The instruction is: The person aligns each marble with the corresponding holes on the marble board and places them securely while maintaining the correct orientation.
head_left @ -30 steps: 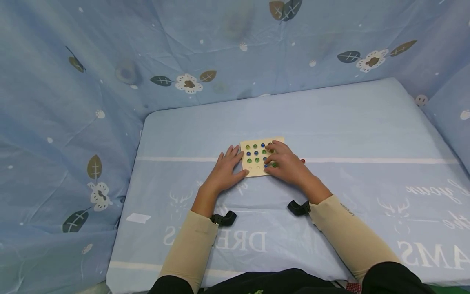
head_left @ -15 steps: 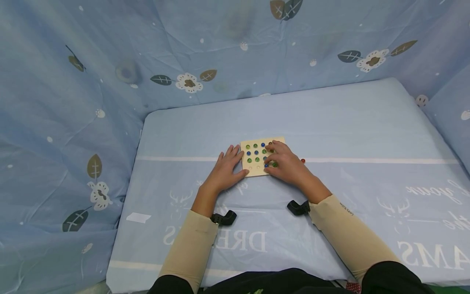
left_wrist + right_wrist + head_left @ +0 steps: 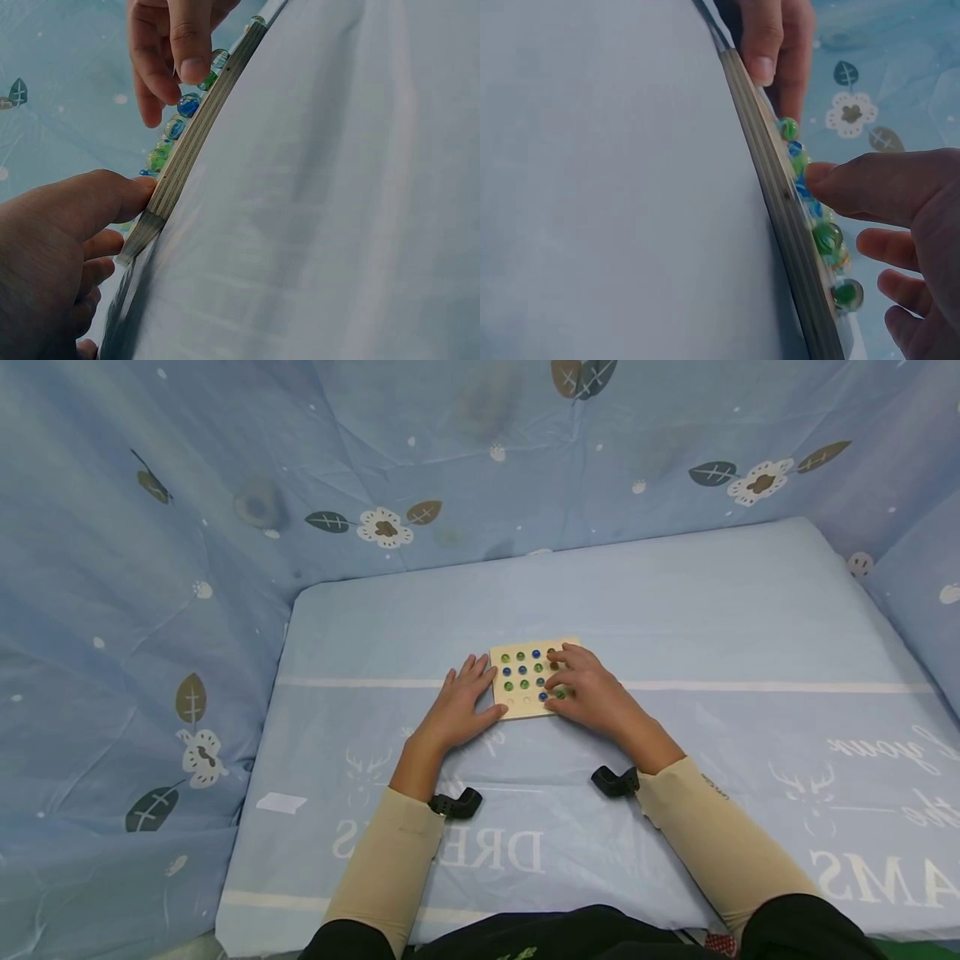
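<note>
A pale wooden board (image 3: 519, 711) lies on the table, bearing rows of green and blue glass marbles. Two bare hollows show at its front left. My left hand (image 3: 456, 706) rests along the board's left side with fingers extended, its thumb on the front left corner. Over the board's right part is my right hand (image 3: 597, 697), fingers spread and bent a little. In the right wrist view its thumb (image 3: 829, 180) is right at a blue marble (image 3: 802, 186), while its other fingers stay apart from the thumb. A green marble (image 3: 827, 238) sits nearby. The right hand hides the board's right edge.
A light blue printed cloth (image 3: 675, 610) covers the table. A white slip (image 3: 282, 802) lies at the left. Black bands (image 3: 459, 803) with cameras sit on both wrists. Blue patterned curtains (image 3: 487, 460) hang behind and at the sides.
My right hand has shifted slightly to the right, leaving the front blue marble more exposed. A red marble formerly visible just right of that hand is now out of sight. The left hand stays put.
</note>
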`<state>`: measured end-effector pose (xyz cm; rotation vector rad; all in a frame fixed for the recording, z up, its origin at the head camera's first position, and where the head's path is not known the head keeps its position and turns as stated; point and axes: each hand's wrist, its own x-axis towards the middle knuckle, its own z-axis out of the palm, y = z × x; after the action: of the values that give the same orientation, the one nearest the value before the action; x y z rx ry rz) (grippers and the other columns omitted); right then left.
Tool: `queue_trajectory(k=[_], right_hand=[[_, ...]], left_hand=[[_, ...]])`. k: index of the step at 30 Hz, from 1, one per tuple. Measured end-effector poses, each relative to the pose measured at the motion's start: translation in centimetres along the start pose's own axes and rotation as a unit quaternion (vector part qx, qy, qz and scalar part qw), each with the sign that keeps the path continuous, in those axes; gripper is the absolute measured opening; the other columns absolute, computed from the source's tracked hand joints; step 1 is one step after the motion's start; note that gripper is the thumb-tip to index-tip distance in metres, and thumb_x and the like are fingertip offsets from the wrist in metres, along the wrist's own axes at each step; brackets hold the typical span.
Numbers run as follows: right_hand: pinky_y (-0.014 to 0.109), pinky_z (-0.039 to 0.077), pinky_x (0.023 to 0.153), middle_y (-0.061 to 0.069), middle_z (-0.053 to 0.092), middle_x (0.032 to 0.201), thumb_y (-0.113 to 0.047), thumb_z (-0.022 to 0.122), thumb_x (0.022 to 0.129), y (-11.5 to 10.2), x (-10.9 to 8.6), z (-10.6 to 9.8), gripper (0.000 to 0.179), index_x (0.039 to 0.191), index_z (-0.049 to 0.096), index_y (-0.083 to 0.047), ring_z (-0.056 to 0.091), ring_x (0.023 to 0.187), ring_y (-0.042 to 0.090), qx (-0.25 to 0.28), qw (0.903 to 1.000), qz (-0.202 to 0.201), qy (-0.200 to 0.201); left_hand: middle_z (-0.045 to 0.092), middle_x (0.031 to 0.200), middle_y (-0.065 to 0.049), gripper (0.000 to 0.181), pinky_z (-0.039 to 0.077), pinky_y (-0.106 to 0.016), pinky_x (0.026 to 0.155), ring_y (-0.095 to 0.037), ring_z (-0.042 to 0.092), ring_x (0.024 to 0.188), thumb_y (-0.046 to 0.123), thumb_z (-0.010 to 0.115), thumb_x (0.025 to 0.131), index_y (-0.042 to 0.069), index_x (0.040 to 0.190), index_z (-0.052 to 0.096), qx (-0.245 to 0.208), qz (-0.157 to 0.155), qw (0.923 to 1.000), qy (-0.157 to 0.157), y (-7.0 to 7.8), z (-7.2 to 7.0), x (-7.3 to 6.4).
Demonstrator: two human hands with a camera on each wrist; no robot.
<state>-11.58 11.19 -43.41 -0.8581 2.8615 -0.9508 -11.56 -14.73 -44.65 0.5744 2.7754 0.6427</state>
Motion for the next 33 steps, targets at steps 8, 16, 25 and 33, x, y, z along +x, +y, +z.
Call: queue_trajectory(k=[8,16,25,33], right_hand=[[0.052,0.029,0.109,0.012,0.049,0.136,-0.023,0.075,0.079,1.1,-1.1,-1.6,0.019,0.095,0.074,-0.011,0.025,0.140,0.033,0.009,0.9998,0.017,0.008],[0.053,0.029,0.108,0.011,0.046,0.139,-0.023,0.075,0.080,2.2,-2.4,-3.2,0.022,0.098,0.073,-0.011,0.022,0.141,0.032,0.016,0.9983,0.056,-0.003],[0.053,0.028,0.108,0.011,0.046,0.139,-0.025,0.078,0.077,3.5,-3.8,-4.0,0.028,0.099,0.072,-0.011,0.021,0.141,0.032,0.012,0.9959,0.089,-0.011],[0.054,0.024,0.110,0.011,0.048,0.137,-0.022,0.078,0.076,4.5,-4.3,-4.9,0.028,0.100,0.072,-0.010,0.023,0.140,0.035,0.011,0.9924,0.118,-0.032]], left_hand=[[0.013,0.158,0.000,0.074,0.007,-0.049,0.117,-0.019,0.003,0.147,0.053,0.053,0.090,0.017,0.150,0.028,-0.002,0.005,1.0000,0.008,0.1,-0.1,-0.1],[0.011,0.159,0.002,0.073,0.005,-0.048,0.118,-0.017,0.001,0.147,0.052,0.053,0.091,0.018,0.150,0.027,-0.012,0.006,0.9999,0.003,0.0,0.0,-0.1],[0.008,0.159,0.003,0.073,0.003,-0.047,0.118,-0.017,-0.001,0.147,0.051,0.052,0.091,0.019,0.151,0.024,-0.018,0.003,0.9998,-0.009,0.1,0.0,-0.2],[0.010,0.159,0.002,0.073,0.004,-0.047,0.118,-0.017,0.000,0.147,0.051,0.052,0.091,0.018,0.150,0.026,-0.014,0.004,0.9999,-0.002,0.2,-0.1,-0.3]])
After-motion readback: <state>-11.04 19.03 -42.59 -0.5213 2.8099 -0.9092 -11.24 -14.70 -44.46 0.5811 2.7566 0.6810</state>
